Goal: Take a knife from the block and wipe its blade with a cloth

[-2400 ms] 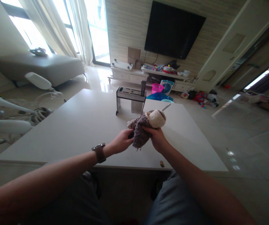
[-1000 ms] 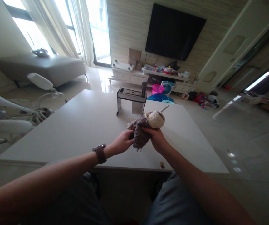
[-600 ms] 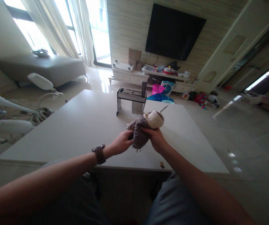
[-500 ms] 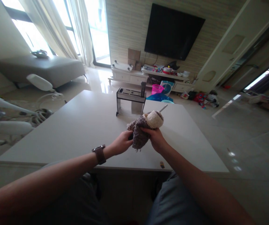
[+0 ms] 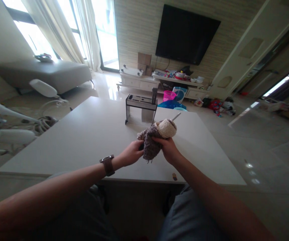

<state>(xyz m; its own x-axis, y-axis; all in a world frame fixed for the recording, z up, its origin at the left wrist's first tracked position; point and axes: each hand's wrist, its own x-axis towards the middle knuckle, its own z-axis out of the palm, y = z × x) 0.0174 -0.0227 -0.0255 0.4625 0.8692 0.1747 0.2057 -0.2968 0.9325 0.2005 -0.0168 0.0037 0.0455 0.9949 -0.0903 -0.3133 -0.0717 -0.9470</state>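
Above the white table (image 5: 84, 140), a grey-brown fluffy cloth (image 5: 151, 145) is held between both hands. My left hand (image 5: 132, 153) grips its left side, with something dark at the fingertips that I cannot make out. Around the cloth's right side my right hand (image 5: 169, 149) is closed, thumb laid across the front. A cream fluffy roll (image 5: 167, 128) sticks out at the upper right, and a thin grey rod (image 5: 176, 116) protrudes past it. Just behind stands a black-framed rack (image 5: 140, 100) with a dark upright handle in its top.
A small brown-yellow object (image 5: 174, 176) lies near the table's front edge. Beyond the far edge are a pink basket (image 5: 169, 95) and a blue plastic bag (image 5: 171, 104). White chair-like parts (image 5: 12, 136) stand at the left. A low cabinet (image 5: 148, 85) runs along the back wall.
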